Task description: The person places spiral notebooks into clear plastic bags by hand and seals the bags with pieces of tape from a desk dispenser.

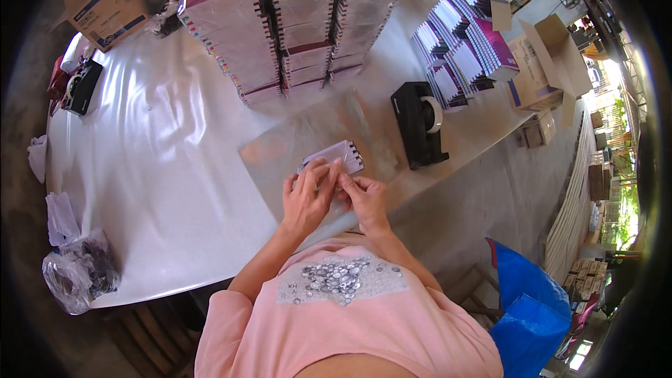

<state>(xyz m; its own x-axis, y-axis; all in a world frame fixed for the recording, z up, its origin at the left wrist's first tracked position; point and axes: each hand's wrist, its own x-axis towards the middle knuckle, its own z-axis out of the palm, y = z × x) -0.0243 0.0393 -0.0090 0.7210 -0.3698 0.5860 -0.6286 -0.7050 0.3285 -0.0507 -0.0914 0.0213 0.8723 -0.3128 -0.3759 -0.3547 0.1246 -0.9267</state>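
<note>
A small pale pad (pixel 337 154) with dark marks like binding along its edges lies on a clear sheet (pixel 280 155) on the table, under a glossy film. My left hand (pixel 308 194) has its fingers bent over the pad's near left side, pressing on it. Close beside it, my right hand (pixel 365 201) pinches thumb and forefinger together at the pad's near edge. Whatever lies in that pinch is too small to make out. The fingertips of both hands almost meet and cover the pad's near part.
Tall stacks of spiral notebooks (pixel 301 24) stand beyond my hands. More notebooks (pixel 465 42) are piled at far right. A black tape dispenser (pixel 413 126) sits to my right, another tape dispenser (pixel 82 87) at far left. Cardboard boxes (pixel 105 7) and crumpled plastic (pixel 78 273) line the table's edges.
</note>
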